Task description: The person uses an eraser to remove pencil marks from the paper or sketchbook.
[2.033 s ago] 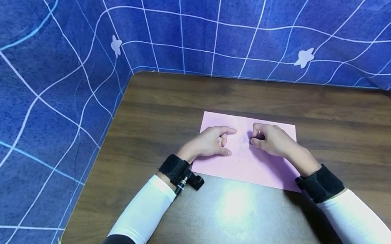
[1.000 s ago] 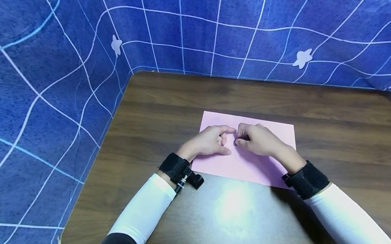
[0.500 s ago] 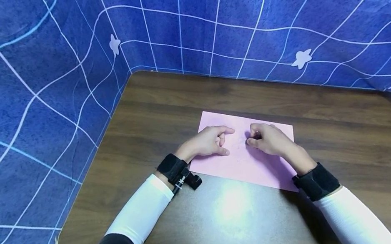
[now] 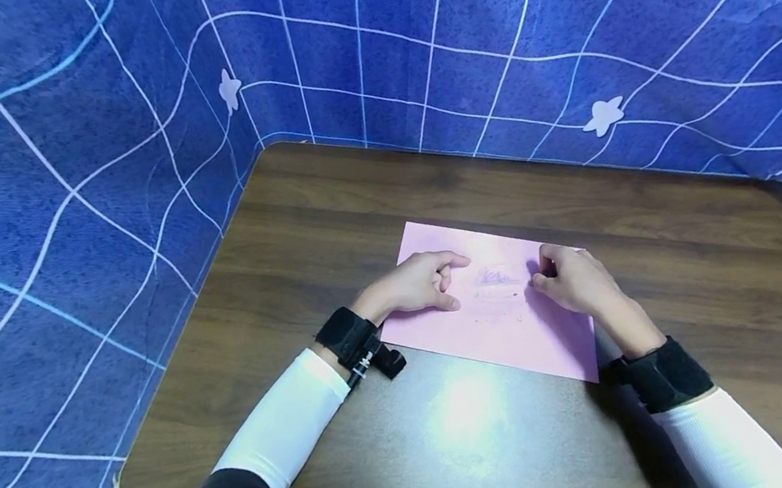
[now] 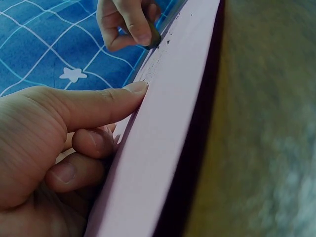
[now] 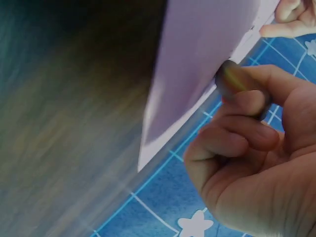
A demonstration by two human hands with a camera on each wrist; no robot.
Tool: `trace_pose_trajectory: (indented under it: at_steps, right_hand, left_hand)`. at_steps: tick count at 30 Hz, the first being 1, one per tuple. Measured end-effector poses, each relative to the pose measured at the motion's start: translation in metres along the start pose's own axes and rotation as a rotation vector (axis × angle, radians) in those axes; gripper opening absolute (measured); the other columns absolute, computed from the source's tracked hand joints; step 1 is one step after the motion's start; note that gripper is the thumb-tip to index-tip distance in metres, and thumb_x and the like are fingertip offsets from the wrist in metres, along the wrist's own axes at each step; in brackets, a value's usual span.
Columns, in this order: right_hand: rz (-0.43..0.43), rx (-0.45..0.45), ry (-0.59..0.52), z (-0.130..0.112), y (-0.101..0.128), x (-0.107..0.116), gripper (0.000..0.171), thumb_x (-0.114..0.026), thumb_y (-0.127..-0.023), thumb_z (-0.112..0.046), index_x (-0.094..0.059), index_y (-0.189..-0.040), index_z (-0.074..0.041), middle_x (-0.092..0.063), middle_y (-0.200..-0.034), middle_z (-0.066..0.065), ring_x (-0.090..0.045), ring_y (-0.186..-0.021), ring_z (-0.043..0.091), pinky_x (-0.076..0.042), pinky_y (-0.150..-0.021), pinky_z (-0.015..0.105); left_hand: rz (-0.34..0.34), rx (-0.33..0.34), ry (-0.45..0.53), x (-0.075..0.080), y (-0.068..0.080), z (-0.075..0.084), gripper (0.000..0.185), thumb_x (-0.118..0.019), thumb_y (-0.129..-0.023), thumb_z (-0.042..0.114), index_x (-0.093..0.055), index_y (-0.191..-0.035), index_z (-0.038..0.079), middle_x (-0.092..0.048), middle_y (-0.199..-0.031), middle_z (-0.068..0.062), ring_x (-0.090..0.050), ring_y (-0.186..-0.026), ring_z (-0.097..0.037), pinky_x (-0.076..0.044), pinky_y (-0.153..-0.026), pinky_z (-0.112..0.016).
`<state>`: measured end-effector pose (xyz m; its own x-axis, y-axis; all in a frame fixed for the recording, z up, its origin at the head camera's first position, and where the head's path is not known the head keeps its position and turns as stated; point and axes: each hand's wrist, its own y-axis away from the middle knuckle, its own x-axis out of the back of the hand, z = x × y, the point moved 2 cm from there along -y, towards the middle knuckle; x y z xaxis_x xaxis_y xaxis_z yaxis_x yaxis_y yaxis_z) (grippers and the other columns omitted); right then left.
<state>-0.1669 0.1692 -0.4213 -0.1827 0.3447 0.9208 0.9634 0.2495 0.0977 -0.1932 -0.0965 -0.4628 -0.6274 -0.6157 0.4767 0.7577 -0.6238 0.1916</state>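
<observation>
A pink sheet of paper (image 4: 482, 344) lies on the wooden table, with faint purple scribble marks (image 4: 493, 276) near its middle and small dark crumbs around them. My left hand (image 4: 421, 282) rests on the sheet's left part, thumb and index finger spread and the other fingers bent. Near the right edge of the paper, my right hand (image 4: 577, 280) pinches a small dark, rounded eraser (image 6: 232, 81) between thumb and fingers. In the left wrist view the eraser (image 5: 154, 37) is close to the paper; I cannot tell whether it touches.
The brown wooden table (image 4: 353, 191) extends around the sheet, with a bright light reflection in front of it. A blue curtain (image 4: 406, 39) with white lines and stars hangs behind and at the left. Both wrists wear black straps (image 4: 349, 334).
My right hand went left over the marks, then back right to the paper's right side, uncovering the scribble and crumbs. My left hand has stayed in place.
</observation>
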Motion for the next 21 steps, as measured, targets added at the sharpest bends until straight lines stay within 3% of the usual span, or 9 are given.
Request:
trace_pose_trajectory:
  at_steps: [6,15,21]
  right_hand:
    - [-0.037,0.014,0.027,-0.010,-0.004,0.002,0.020,-0.066,-0.095,-0.021,-0.055,-0.082,-0.012,-0.055,-0.072,0.003,-0.052,-0.067,0.021,-0.035,-0.058,0.032]
    - [-0.087,0.217,-0.072,-0.054,-0.028,-0.017,0.012,-0.069,-0.095,-0.020,-0.062,-0.089,-0.012,-0.059,-0.071,-0.003,-0.051,-0.066,0.015,-0.038,-0.063,0.031]
    - [-0.136,0.194,-0.070,-0.060,-0.033,-0.023,0.013,-0.070,-0.093,-0.020,-0.060,-0.086,-0.016,-0.067,-0.079,-0.003,-0.054,-0.071,0.016,-0.039,-0.066,0.032]
  left_hand:
    - [0.000,-0.004,0.004,-0.001,-0.002,0.000,0.074,-0.086,-0.082,0.009,-0.053,-0.148,0.013,-0.051,-0.081,0.001,-0.041,-0.063,-0.010,-0.040,-0.077,-0.024]
    - [-0.018,-0.014,-0.001,0.000,-0.002,-0.002,0.073,-0.084,-0.083,0.008,-0.052,-0.148,0.011,-0.051,-0.081,0.001,-0.043,-0.065,-0.009,-0.040,-0.073,-0.022]
    - [-0.013,-0.013,-0.014,0.001,-0.001,-0.002,0.073,-0.084,-0.083,0.009,-0.052,-0.148,0.010,-0.052,-0.081,0.000,-0.043,-0.064,-0.009,-0.039,-0.070,-0.021]
